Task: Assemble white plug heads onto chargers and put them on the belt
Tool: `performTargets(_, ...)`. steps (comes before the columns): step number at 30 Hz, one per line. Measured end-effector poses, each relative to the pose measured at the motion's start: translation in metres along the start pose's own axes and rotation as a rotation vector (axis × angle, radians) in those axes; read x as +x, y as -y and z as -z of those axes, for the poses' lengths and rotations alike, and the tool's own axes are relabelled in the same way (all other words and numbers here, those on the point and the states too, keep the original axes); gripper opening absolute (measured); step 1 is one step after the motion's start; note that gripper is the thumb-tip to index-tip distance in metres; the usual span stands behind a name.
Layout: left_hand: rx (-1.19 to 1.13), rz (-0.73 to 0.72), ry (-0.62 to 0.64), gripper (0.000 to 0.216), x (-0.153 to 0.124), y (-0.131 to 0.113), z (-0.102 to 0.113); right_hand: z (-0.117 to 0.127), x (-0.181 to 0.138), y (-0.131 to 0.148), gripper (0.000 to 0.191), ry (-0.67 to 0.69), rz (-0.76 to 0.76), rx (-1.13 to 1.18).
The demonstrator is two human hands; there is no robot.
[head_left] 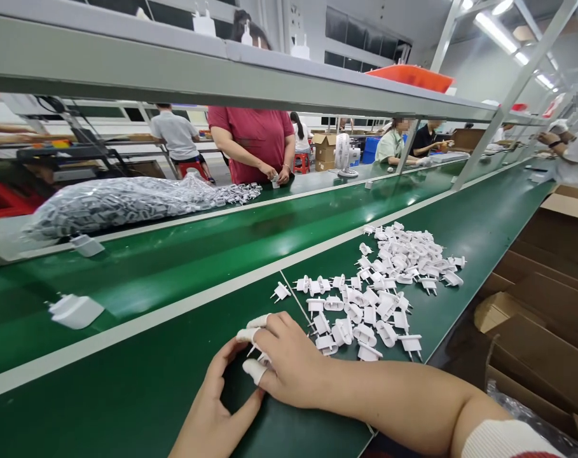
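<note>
My right hand (293, 359), with white finger cots on its fingertips, is closed round a small white plug part (264, 357). Only the part's pins and a bit of its body show between the fingers. My left hand (217, 394) curves in a C shape beside it, thumb and fingers apart, its tips close to the right hand's fingers. Whether it touches the part I cannot tell. Just beyond the right hand, a heap of white two-pin plug parts (365, 305) spreads over the green worktop (174, 375).
White chargers (76, 310) lie on the green conveyor belt (198, 222) beyond a pale strip. Cardboard boxes (546, 331) stand at the right. Overhead runs a shelf (174, 60) with an orange tray (412, 76). Across the belt, a person in red (253, 143) works near a plastic bag (112, 203).
</note>
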State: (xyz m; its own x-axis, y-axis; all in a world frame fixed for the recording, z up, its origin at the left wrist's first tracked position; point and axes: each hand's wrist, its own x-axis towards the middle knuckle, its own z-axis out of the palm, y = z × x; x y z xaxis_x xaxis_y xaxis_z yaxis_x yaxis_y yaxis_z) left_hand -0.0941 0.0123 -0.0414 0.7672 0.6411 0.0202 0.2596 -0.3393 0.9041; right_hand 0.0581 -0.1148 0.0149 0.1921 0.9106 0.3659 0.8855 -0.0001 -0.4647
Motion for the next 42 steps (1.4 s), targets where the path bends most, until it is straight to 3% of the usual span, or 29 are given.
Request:
performTargets(3, 0.007, 0.027, 0.018, 0.075, 0.001, 0.0, 0.002, -0.001, -0.003, 0.001, 0.046, -0.028, 0.059, 0.077)
performTargets(8, 0.035, 0.007, 0.054, 0.056, 0.004, 0.0, 0.006, -0.007, -0.005, -0.002, 0.048, 0.035, 0.151, 0.081)
performTargets(13, 0.028, 0.029, 0.012, 0.057, 0.004, -0.001, 0.005, -0.007, -0.005, -0.003, 0.056, 0.083, 0.182, 0.103)
performTargets(16, 0.002, 0.028, -0.008, 0.059, 0.004, 0.0, 0.004, -0.006, -0.004, -0.003, 0.058, 0.094, 0.178, 0.133)
performTargets(21, -0.024, 0.033, -0.017, 0.058, 0.005, 0.0, 0.006, -0.003, -0.003, 0.0, 0.042, 0.02, 0.115, 0.202)
performTargets(26, -0.043, 0.026, 0.008, 0.054, 0.006, -0.01, 0.008, 0.001, -0.003, 0.0, 0.043, -0.022, 0.126, 0.186)
performTargets(31, -0.077, -0.007, 0.024, 0.045, 0.006, -0.019, 0.005, 0.004, -0.004, 0.0, 0.03, -0.083, 0.104, 0.198)
performTargets(35, -0.208, -0.028, -0.047, 0.048, 0.005, -0.023, 0.003, 0.004, -0.004, 0.0, 0.022, -0.086, 0.068, 0.174)
performTargets(42, -0.25, -0.029, -0.034, 0.041, 0.005, -0.028, 0.005, 0.004, -0.004, -0.002, 0.034, -0.065, 0.025, 0.213)
